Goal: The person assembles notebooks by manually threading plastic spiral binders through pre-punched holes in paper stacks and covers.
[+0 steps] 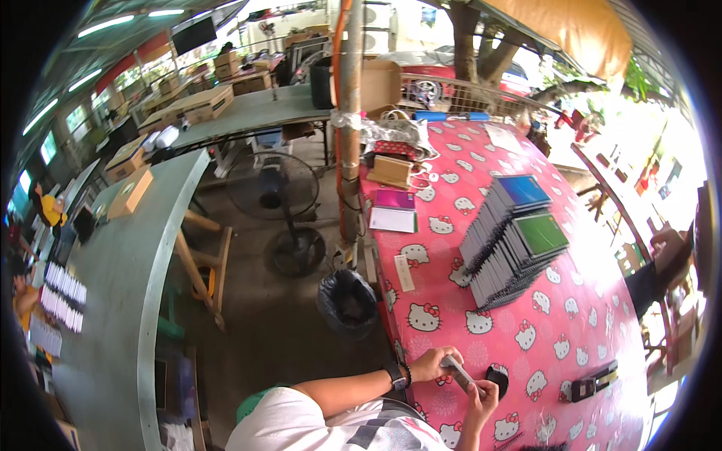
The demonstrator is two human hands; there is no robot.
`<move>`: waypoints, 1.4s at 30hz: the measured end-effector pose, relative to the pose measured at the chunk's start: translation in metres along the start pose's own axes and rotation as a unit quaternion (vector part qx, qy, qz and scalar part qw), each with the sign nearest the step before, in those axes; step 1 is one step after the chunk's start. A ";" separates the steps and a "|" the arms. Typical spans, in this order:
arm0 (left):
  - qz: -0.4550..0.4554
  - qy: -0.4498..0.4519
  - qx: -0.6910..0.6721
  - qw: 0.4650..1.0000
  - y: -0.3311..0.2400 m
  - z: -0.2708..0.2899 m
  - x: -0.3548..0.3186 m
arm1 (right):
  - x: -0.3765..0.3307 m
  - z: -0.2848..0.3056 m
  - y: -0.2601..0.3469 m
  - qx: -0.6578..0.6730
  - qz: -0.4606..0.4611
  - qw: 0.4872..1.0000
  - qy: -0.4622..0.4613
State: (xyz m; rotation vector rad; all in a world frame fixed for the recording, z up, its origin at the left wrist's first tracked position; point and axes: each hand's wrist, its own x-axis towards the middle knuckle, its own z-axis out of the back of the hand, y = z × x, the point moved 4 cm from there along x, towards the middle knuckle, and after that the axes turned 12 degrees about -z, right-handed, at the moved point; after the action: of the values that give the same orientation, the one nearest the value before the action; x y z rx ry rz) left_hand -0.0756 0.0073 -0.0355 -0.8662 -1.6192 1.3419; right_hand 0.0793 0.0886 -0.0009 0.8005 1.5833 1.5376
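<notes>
Over the near part of the pink cartoon-print tabletop (481,352), both my hands are closed on a narrow grey strip-like object (457,373). My left hand (434,365) grips its upper end, and my right hand (483,398) pinches its lower end. I cannot tell what kind of thing it is. Just right of my right hand lies a round black object (497,379). Tall leaning stacks of spiral-bound notebooks stand farther off, one topped by a blue cover (520,191), the other by a green cover (541,234).
A black stapler-like tool (594,383) lies at the right. Purple and white booklets (393,210) and a small brown box (392,170) sit along the left edge. A black-lined bin (347,302), a pedestal fan (282,195) and a post (350,135) stand left of the table. Another person's arm (662,263) shows at right.
</notes>
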 end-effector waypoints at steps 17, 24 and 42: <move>-0.350 0.130 0.355 0.857 -0.045 -0.048 -0.002 | 0.010 0.005 -0.017 0.038 0.000 0.999 -0.035; -0.394 0.130 0.383 0.825 -0.055 -0.052 -0.001 | -0.026 0.134 -0.010 -0.044 -0.051 0.970 -0.234; -0.364 0.136 0.328 0.861 -0.051 -0.060 0.006 | -0.026 0.195 -0.017 -0.382 -0.019 0.860 -0.339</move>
State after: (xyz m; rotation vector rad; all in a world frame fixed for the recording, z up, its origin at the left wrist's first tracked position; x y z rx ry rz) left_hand -0.0232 0.0270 0.0204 0.0052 -0.9792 1.0303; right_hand 0.2621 0.1642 -0.0097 0.7089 0.4025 1.4462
